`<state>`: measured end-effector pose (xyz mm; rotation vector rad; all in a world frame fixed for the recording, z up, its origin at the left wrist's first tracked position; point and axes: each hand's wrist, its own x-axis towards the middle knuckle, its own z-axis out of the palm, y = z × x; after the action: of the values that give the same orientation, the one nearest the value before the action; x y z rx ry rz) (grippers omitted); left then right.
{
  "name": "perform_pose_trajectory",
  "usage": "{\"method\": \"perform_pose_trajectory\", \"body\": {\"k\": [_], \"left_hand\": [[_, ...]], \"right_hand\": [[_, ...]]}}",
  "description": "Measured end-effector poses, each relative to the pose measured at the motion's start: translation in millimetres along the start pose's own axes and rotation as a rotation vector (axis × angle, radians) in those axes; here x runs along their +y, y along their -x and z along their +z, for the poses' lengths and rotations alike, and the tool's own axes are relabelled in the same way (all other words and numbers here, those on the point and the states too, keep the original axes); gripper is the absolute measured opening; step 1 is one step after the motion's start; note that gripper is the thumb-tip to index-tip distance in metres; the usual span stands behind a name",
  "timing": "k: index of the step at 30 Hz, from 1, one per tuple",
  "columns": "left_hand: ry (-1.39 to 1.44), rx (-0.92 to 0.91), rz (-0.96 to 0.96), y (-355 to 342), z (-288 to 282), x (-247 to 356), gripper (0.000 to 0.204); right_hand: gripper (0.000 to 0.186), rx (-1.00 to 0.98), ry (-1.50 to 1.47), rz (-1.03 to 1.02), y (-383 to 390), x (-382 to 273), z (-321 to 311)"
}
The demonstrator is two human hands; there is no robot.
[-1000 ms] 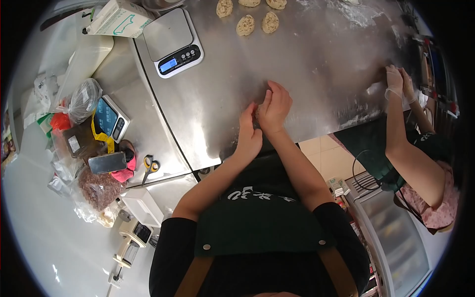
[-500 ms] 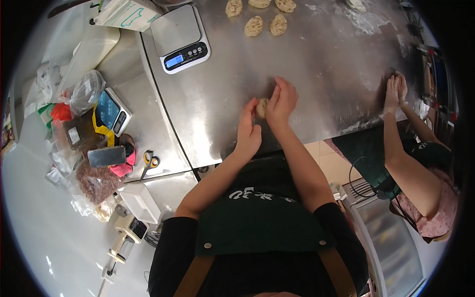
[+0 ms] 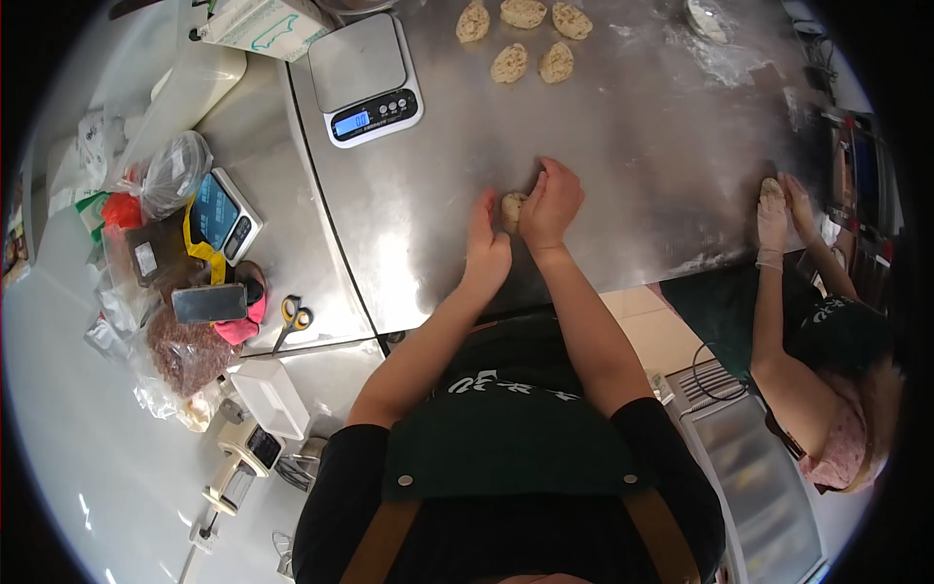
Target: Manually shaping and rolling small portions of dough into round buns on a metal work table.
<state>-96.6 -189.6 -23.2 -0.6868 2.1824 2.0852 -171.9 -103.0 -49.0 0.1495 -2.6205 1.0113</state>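
A small speckled dough piece [image 3: 513, 211] sits on the steel table between my two hands. My right hand [image 3: 552, 206] cups it from the right, fingers curved forward and pressed together, with the palm side against the dough. On the other side, my left hand [image 3: 486, 243] has its fingers stretched out, with a narrow gap between them and the dough. Farther off, several similar oval dough pieces [image 3: 509, 63] lie in two loose rows. To the left of these, a digital scale [image 3: 358, 63] with a lit display carries nothing on its plate.
At the right, a co-worker's gloved hand [image 3: 772, 214] holds another dough piece [image 3: 772, 188]. Flour dusts the steel table [image 3: 632, 165] at the far right. Scissors [image 3: 292, 321], a phone [image 3: 209, 304], a second scale [image 3: 226, 219] and plastic bags [image 3: 180, 175] lie left.
My left fingers have drawn slightly away from the dough piece, while my right hand stays around it. The co-worker's hands have separated and lowered, and a dough piece shows in them.
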Motion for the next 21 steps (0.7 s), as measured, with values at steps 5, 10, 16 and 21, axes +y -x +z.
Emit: {"method": "perform_pose_trajectory", "body": {"k": [5,10,16,21], "left_hand": [[-0.091,-0.185,0.007,-8.6,-5.9,-0.9,0.068],[-0.068,-0.114,0.145,34.2,1.9,9.8,0.068],[-0.202,-0.069,0.105,13.0,-5.6,-8.3,0.069],[-0.053,-0.206,0.037,27.0,-4.0,1.4,0.072]], "right_hand": [[0.024,-0.077,-0.055,0.116,-2.0,-7.9,-4.1],[0.024,-0.029,-0.088,0.136,11.4,-13.0,-10.1],[0.023,-0.031,0.005,0.040,16.7,1.3,-8.9],[0.023,-0.060,-0.140,0.213,22.6,-13.1,-23.4]]}}
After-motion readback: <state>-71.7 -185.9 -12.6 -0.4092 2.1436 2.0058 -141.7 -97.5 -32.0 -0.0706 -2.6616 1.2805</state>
